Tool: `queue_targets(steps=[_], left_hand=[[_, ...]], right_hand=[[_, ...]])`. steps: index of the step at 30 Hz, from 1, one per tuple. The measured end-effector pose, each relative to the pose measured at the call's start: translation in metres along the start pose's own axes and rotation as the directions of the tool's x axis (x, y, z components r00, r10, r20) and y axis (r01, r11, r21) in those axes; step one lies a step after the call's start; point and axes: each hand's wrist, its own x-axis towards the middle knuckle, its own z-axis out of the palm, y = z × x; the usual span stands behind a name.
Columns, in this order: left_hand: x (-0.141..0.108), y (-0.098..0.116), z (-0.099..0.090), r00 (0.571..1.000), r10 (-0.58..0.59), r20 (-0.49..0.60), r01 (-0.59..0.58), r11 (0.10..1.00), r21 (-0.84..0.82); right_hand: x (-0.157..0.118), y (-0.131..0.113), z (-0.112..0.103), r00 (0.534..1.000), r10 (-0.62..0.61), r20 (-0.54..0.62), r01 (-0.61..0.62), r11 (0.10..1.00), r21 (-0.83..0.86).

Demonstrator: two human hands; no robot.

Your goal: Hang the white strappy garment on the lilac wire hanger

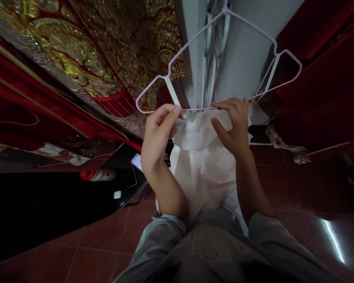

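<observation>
A pale pink hanger [194,32] spans the top middle, with a white strap [172,91] looped over its left part and a thin white strap [271,74] on its right part. Below its bottom bar hangs a white garment [203,165]. My left hand [161,133] pinches the white fabric just under the bar, at the lower end of the left strap. My right hand [234,125] is at the garment's upper right, fingers apart, with fingertips by the bar; it grips nothing visible.
Red and gold sequined garments [106,47] hang at the left, dark red cloth [327,86] at the right. A black table [61,204] at the left holds a red-capped bottle [98,175], a phone [137,161] and a small white case [117,194]. Red tiles [100,243] cover the floor.
</observation>
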Motion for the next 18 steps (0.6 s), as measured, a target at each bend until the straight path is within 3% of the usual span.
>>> queue_targets(steps=[5, 9, 12, 13, 15, 17, 18], left_hand=[[-0.006, 0.005, 0.001, 0.999, -0.038, 0.003, 0.038, 0.984, -0.172], [-0.005, 0.024, -0.009, 0.997, -0.075, 0.011, 0.075, 0.944, -0.322], [0.005, 0.029, -0.020, 0.991, -0.050, -0.128, -0.011, 0.899, -0.437], [0.008, 0.025, -0.024, 0.976, -0.019, -0.218, -0.083, 0.890, -0.448], [0.014, 0.009, -0.030, 0.903, 0.049, -0.426, -0.233, 0.890, -0.392], [0.016, -0.013, -0.029, 0.806, 0.086, -0.586, -0.294, 0.917, -0.270], [0.015, -0.024, -0.025, 0.784, 0.078, -0.616, -0.277, 0.932, -0.234]], right_hand=[[0.000, -0.001, 0.001, 1.000, -0.005, 0.012, 0.005, 1.000, -0.001], [-0.002, -0.001, 0.001, 1.000, -0.003, 0.027, 0.004, 1.000, -0.008], [-0.003, -0.001, -0.003, 0.997, 0.020, 0.071, -0.019, 1.000, -0.011], [-0.004, 0.000, -0.005, 0.996, 0.026, 0.084, -0.025, 1.000, -0.017], [-0.004, 0.000, -0.009, 0.995, 0.032, 0.097, -0.029, 0.999, -0.034], [-0.003, 0.000, -0.012, 0.995, 0.028, 0.097, -0.025, 0.999, -0.040], [-0.003, -0.001, -0.012, 0.995, 0.026, 0.100, -0.022, 0.999, -0.037]])
